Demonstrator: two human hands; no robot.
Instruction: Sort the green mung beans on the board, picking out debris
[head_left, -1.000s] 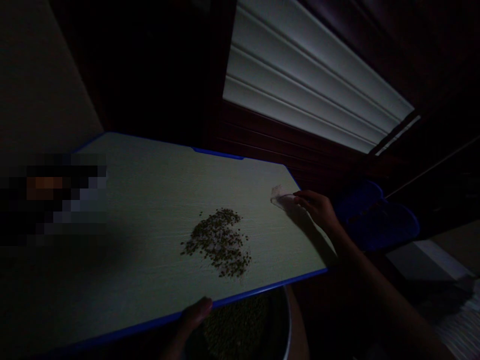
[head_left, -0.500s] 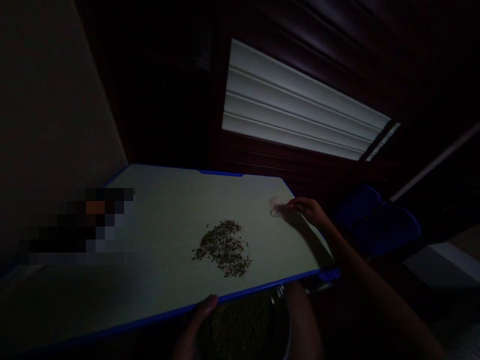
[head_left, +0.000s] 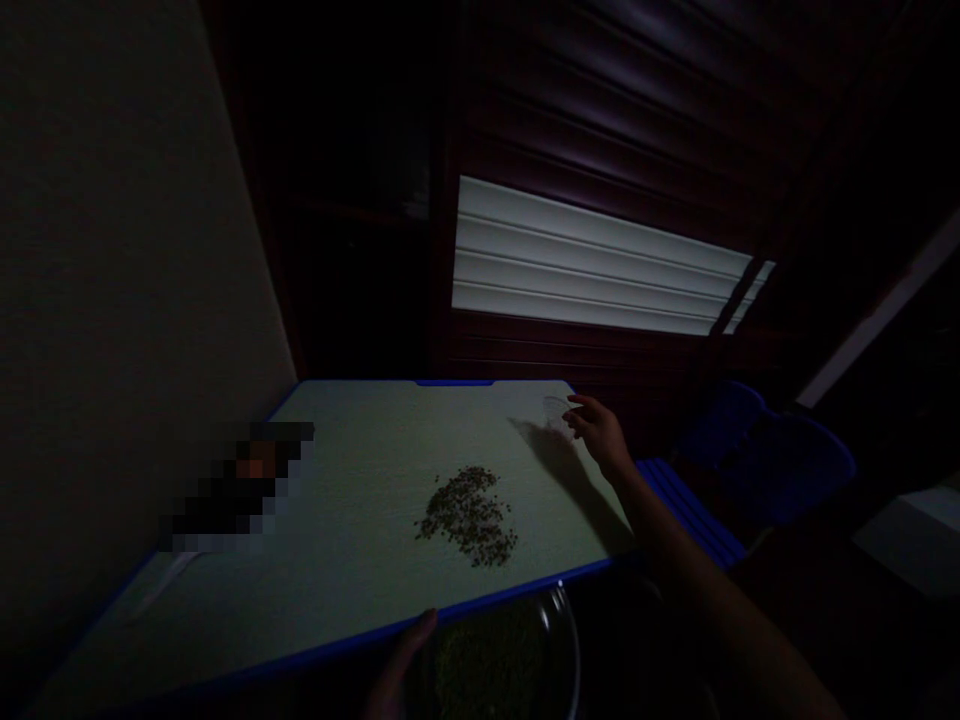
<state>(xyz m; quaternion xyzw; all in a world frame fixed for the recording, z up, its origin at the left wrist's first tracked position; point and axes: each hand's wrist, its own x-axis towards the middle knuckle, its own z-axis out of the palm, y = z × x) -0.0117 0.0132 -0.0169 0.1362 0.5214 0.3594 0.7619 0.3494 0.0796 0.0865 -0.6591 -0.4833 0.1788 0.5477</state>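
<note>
My right hand [head_left: 598,432] is over the far right of the pale table [head_left: 352,430], its fingers closed on a small clear plastic cup [head_left: 556,412]. At the near edge, my left hand [head_left: 405,655] shows mainly its thumb, against the left side of a clear round bowl [head_left: 576,650]; its other fingers are hidden. Small green grains [head_left: 487,660] lie in the bowl, just below the table's edge. On the tabletop, between the hands, a loose patch of small dark grains [head_left: 469,515] is spread out.
A blurred-out dark object [head_left: 240,490] lies at the table's left, by the wall [head_left: 135,250]. Dark shutters with a light slatted panel [head_left: 585,260] stand behind. A blue chair [head_left: 780,450] is at the right. The room is dim.
The view has shifted, so the table sits lower and slightly to the right. My right hand has turned and appears lifted with the cup. My left hand stays beside the bowl.
</note>
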